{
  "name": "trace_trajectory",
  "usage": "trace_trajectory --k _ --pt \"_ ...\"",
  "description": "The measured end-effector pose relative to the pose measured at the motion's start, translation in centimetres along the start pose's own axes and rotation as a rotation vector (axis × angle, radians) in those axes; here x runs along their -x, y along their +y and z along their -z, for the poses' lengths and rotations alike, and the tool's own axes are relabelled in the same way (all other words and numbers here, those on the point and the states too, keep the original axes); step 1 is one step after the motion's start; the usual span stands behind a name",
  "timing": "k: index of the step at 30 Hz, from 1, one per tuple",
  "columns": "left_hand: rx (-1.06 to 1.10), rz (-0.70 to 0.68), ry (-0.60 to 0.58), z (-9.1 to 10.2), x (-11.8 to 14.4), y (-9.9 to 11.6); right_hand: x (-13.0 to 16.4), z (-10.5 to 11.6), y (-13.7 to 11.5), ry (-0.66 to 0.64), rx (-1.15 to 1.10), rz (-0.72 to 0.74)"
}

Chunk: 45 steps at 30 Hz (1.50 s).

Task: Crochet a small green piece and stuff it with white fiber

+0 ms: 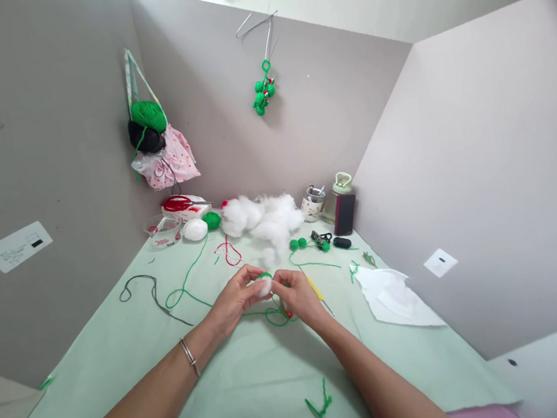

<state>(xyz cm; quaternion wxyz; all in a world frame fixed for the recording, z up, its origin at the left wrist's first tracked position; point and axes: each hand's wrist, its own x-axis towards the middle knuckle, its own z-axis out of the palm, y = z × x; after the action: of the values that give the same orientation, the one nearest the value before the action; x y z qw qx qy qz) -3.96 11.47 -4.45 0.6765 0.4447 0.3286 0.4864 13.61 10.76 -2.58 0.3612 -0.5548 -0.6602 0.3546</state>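
My left hand (235, 298) and my right hand (295, 293) meet above the middle of the green table cover (257, 372). Together they pinch a small green crocheted piece (265, 276) with a tuft of white stuffing (263, 288) showing in it. Green yarn (186, 283) trails from the piece across the cover to the back left. A loop of green and red yarn (281, 315) lies right under my right hand. A yellow-handled crochet hook (316, 290) lies just right of that hand.
A heap of white stuffing (264, 220) sits at the back, with yarn balls (203, 225), a clear bowl (163, 232), a cup of tools (313, 204) and a bottle (340, 198). White paper (394, 296) lies at right. Grey partition walls enclose the desk; a green crocheted cluster (264, 93) hangs on the back one.
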Motion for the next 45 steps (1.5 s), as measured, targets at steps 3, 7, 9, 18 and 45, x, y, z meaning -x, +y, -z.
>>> trace_trajectory --k 3,7,9,18,45 --pt "-0.067 -0.036 0.029 0.2 -0.1 -0.4 0.3 0.3 -0.4 -0.053 -0.009 0.029" --pt "-0.178 -0.09 0.099 0.5 -0.7 -1.6 1.2 -0.1 -1.1 -0.095 0.012 0.079" --pt "-0.223 -0.108 0.139 0.6 -1.0 -2.1 1.5 -0.7 -1.4 -0.091 0.028 0.089" --pt "-0.199 -0.127 0.12 0.2 -0.6 -1.9 0.4 -1.3 -0.5 0.005 0.055 0.002" --pt "-0.092 -0.083 0.051 0.1 -0.1 -0.3 0.1 -0.5 -0.1 0.001 0.033 0.025"
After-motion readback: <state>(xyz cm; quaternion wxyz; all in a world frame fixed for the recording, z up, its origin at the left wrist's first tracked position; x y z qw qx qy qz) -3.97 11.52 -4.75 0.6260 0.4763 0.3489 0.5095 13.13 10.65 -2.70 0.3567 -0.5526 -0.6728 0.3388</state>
